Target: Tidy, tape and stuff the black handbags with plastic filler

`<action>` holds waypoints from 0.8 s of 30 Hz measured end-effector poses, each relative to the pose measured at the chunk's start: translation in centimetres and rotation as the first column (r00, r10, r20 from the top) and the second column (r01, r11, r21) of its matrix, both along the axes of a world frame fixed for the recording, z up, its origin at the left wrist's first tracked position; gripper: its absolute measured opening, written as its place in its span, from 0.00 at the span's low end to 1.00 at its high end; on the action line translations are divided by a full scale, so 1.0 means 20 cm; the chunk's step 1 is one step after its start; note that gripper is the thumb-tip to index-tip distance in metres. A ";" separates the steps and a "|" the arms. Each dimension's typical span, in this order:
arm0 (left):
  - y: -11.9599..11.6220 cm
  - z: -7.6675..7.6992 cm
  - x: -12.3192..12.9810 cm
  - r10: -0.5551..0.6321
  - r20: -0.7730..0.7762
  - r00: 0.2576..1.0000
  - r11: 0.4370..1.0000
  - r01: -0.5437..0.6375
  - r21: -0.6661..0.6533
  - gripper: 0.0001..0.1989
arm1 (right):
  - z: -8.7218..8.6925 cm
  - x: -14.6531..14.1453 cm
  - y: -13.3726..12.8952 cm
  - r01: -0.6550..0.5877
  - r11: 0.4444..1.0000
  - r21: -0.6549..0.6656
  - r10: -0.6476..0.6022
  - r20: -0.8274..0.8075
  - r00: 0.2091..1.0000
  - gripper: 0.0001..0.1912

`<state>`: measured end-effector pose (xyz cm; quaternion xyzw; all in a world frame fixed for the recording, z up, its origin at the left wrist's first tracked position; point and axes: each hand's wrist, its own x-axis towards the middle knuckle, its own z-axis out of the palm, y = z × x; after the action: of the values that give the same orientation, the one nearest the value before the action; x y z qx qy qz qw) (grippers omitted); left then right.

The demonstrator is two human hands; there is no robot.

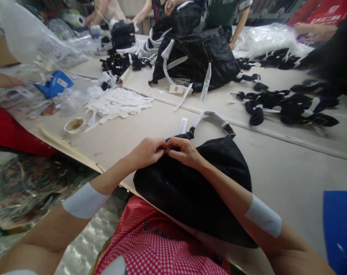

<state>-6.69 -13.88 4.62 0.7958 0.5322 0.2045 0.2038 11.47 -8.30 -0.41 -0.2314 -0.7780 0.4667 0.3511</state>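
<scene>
A black handbag (187,198) lies on the table in front of me, its lower part reaching over the near edge toward my lap. Its curved handle (215,115) is wrapped in pale film and arches up on the far side. My left hand (150,151) and my right hand (184,151) meet at the bag's upper edge, both closed in a pinch. Their fingertips touch or nearly touch, and the exact part of the bag between them is hidden. A white tag (183,126) lies just beyond the bag.
A roll of tape (75,125) and a heap of white strips (118,102) lie to the left. Beyond stand more black bags (202,57); bundled black straps (288,107) lie at right. A blue object (339,229) is at the right edge. Several people work around the table.
</scene>
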 end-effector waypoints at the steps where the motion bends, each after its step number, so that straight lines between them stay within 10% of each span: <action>1: 0.00 -0.01 0.00 -0.025 -0.062 0.998 0.999 0.027 0.039 0.06 | 0.00 0.00 0.00 0.003 1.000 -0.015 -0.003 -0.006 1.000 0.04; 24: 0.05 -0.04 0.01 -0.112 -0.564 0.818 0.941 0.270 0.205 0.10 | 0.04 0.04 0.05 -0.095 0.971 -0.221 0.103 0.025 0.994 0.09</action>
<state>-6.55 -12.89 3.76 0.8909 0.4511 0.0205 -0.0488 12.36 -7.26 0.44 -0.2380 -0.7386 0.5624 0.2854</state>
